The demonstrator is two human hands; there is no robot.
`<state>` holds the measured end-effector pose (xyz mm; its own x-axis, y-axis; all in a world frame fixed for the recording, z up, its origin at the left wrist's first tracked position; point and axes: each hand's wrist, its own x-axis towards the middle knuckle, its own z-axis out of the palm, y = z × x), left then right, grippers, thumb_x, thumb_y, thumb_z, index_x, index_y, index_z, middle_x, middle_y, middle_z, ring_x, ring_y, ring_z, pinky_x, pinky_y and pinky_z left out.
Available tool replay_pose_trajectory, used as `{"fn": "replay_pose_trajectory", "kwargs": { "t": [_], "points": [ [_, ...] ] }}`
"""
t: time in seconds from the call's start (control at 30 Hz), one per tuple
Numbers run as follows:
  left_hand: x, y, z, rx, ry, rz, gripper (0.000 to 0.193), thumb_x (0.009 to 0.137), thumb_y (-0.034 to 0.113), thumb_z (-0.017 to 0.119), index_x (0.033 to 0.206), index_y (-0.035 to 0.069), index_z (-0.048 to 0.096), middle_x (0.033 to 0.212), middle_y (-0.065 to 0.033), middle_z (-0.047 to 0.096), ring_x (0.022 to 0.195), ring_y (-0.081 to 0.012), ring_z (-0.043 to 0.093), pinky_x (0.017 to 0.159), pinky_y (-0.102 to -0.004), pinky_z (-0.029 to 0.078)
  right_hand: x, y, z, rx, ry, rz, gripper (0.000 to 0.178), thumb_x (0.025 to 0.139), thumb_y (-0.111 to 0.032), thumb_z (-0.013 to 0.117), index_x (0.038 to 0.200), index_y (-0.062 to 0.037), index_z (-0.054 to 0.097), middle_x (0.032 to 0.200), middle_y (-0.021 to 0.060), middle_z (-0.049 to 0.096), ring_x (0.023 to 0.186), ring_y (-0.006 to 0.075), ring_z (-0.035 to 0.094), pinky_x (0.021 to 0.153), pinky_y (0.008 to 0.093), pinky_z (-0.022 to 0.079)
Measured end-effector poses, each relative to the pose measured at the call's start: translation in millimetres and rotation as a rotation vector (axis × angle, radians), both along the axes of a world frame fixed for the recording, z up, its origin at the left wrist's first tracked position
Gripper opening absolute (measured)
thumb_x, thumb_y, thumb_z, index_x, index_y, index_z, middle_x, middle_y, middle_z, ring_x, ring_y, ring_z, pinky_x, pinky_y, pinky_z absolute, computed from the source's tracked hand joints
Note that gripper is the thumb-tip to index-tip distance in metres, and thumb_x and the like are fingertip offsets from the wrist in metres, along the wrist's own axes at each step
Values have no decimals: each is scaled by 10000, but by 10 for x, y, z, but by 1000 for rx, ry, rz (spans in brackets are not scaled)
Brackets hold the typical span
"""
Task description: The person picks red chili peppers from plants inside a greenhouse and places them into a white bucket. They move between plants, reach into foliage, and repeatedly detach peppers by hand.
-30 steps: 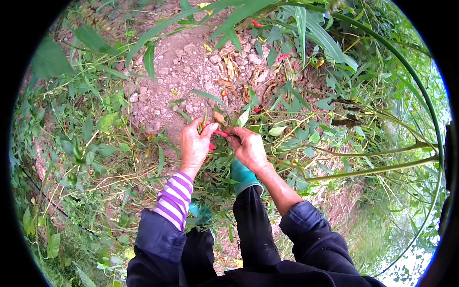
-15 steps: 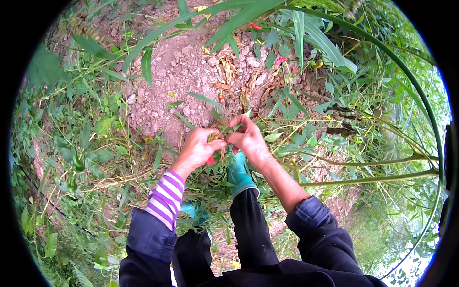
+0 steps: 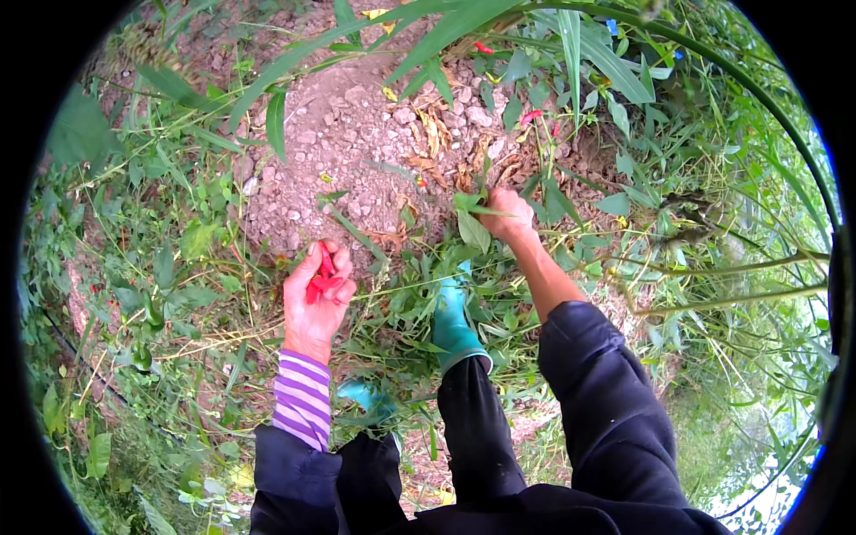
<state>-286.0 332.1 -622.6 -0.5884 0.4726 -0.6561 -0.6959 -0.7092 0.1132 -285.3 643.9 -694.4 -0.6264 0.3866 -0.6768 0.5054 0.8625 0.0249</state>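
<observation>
My left hand [image 3: 314, 299] is turned palm up at the left of centre, its fingers curled around several red chili peppers [image 3: 326, 276]. The peppers show between the thumb and fingers and across the palm. To the right and farther out, my right hand [image 3: 508, 214] is closed in a fist at a leafy green plant [image 3: 473, 227], whose leaves stick out beside the knuckles. The fingertips of this hand are hidden. Another red chili pepper [image 3: 532, 117] hangs among leaves just beyond it, and a small orange-red fruit [image 3: 420, 181] lies to its left.
Pinkish, cloddy soil [image 3: 348, 134] with dry brown leaves [image 3: 432, 134] spreads ahead. Long green blades [image 3: 464, 45] arch across the top. Pale stems [image 3: 740, 299] reach in from the right. My turquoise boots [image 3: 456, 325] stand among low weeds.
My hands, earlier together at the centre over a green sprig, have parted. The left drew back left and turned palm up with the peppers; the right moved right and farther out onto a plant.
</observation>
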Motion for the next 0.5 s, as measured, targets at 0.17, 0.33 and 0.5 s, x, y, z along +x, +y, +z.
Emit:
{"fn": "replay_pose_trajectory", "kwargs": {
  "t": [0.17, 0.33, 0.5],
  "points": [
    [90, 158, 130, 12, 2, -100, 180, 921, 229, 505, 958, 60, 554, 845, -50, 557, 588, -92, 428, 495, -246, 395, 203, -26, -177, -42, 86, -7, 277, 762, -368, 645, 982, -200, 659, 974, 116, 662, 903, 312, 635, 792, 413, 496],
    [23, 319, 179, -51, 88, -352, 206, 928, 216, 475, 1023, 39, 522, 738, -20, 486, 549, -88, 376, 466, -228, 371, 314, 443, -355, -787, 1007, -943, 133, 802, -226, 613, 821, -96, 636, 742, 55, 635, 638, 148, 563, 618, 274, 442],
    [-21, 441, 505, -625, 328, -371, 195, 809, 57, 662, 997, 30, 615, 628, 20, 500, 438, -56, 452, 347, -184, 341, 172, -116, 933, -867, 1010, -758, 119, 787, -203, 624, 832, -96, 654, 761, 12, 630, 677, 81, 525, 691, 251, 394]
  ]
}}
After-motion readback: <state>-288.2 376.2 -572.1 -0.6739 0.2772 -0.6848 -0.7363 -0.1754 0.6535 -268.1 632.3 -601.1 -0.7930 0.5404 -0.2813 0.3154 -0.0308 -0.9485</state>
